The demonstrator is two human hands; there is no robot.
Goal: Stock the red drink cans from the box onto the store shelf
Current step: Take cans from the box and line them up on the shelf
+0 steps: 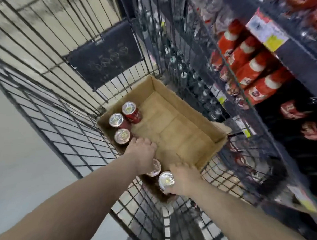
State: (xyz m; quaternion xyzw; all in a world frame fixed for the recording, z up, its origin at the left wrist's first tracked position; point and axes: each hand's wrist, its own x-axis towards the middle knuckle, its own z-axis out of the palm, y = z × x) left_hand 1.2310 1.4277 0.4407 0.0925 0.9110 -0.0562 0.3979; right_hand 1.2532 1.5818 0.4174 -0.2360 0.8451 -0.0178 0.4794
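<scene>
Hands: left hand (pixel 143 156) lies over the covered can (pixel 155 168), fingers bent down into the box, grip hidden, can't tell if it holds. The right hand (pixel 186 180) wraps the gripped can (pixel 166 179) at the near corner, thumb underneath.
Cart: wire cart (pixel 51 98) carries the box (pixel 189 104).
Row: three red cans (pixel 116 120) upright along the box's left wall, untouched.
Box floor: mostly bare, five cans visible in all.
Shelf: shelf (pixel 296 64) off to the right holds red packs (pixel 251 66), too blurred to identify.
Progress: looks late. Five cans left, none lifted out yet.
</scene>
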